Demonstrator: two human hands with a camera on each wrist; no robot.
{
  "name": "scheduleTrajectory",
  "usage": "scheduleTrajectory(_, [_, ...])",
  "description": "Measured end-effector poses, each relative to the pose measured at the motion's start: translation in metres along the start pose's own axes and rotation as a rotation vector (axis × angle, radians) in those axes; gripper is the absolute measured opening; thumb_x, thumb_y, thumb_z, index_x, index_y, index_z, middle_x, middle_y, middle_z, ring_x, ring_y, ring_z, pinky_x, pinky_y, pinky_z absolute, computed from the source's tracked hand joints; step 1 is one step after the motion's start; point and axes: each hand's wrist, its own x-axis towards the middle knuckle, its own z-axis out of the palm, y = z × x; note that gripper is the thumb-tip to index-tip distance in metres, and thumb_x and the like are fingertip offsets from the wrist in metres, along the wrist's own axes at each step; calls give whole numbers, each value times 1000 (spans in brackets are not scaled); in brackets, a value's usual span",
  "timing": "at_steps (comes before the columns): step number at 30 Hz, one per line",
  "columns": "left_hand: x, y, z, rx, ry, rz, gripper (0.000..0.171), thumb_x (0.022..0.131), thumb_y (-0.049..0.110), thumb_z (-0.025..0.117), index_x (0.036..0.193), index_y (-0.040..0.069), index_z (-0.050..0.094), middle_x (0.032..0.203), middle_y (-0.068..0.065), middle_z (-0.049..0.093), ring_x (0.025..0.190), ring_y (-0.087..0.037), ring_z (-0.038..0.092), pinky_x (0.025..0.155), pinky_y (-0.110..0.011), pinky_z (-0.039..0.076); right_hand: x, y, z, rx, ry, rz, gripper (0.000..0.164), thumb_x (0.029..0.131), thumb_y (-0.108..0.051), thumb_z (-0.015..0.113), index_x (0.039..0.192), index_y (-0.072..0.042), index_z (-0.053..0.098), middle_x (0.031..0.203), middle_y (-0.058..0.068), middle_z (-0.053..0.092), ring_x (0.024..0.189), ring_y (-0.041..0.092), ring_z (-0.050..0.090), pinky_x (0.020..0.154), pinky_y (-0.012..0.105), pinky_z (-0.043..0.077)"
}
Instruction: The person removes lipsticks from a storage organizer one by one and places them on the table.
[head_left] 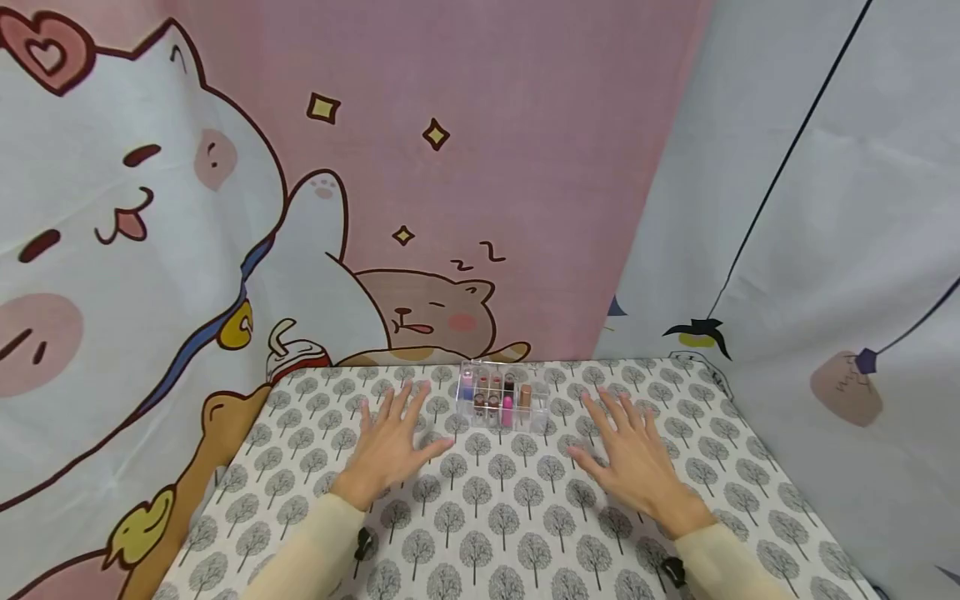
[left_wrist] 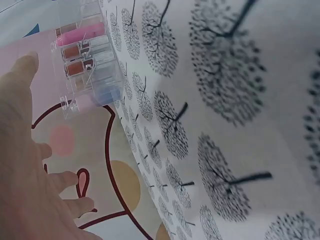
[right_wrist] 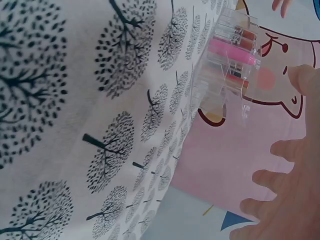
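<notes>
A clear plastic organizer (head_left: 538, 421) stands near the back edge of the table, holding several lipstick-like tubes. One is a bright pink tube (head_left: 507, 412), and beside it is a brown-orange tube (head_left: 525, 396). To the left of the organizer, my left hand (head_left: 390, 450) hovers with fingers spread, holding nothing. My right hand (head_left: 633, 458) is spread the same way on the other side, also holding nothing. Both wrist views show the organizer beyond the fingers, with a gap between: the left wrist view shows its pink tube (left_wrist: 80, 34), the right wrist view the same pink tube (right_wrist: 232, 51).
A white cloth printed with grey trees (head_left: 502, 521) covers the table. Behind it hangs a pink curtain (head_left: 525, 167) with cartoon animals, and a pale curtain (head_left: 840, 208) hangs along the right side. Each wrist carries a small black strap piece near its cream sleeve (head_left: 315, 542).
</notes>
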Motion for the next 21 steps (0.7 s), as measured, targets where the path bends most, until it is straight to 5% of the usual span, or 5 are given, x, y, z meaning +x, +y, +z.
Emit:
scheduleTrajectory(7, [14, 8, 5, -45, -10, 20, 109, 107, 84, 59, 189, 27, 17, 197, -13, 19, 179, -52, 26, 144, -82, 8, 8, -3, 4, 86, -18, 6, 92, 114, -63, 65, 187, -23, 26, 192, 25, 27, 174, 63, 26, 122, 94, 39])
scheduleTrajectory(16, [27, 18, 12, -143, -10, 47, 99, 113, 75, 59, 188, 23, 21, 193, -18, 29, 173, -53, 40, 141, -77, 32, 23, -5, 20, 171, -18, -16, 86, 117, -58, 64, 184, -12, 34, 187, 28, 36, 171, 61, 36, 130, 87, 39])
scheduleTrajectory(21, [32, 22, 17, -253, -58, -4, 96, 114, 77, 55, 189, 31, 16, 193, -21, 26, 168, -58, 44, 129, -83, 45, 32, -6, 28, 202, -18, -28, 85, 117, -48, 68, 183, -8, 33, 186, 28, 39, 168, 58, 44, 130, 84, 43])
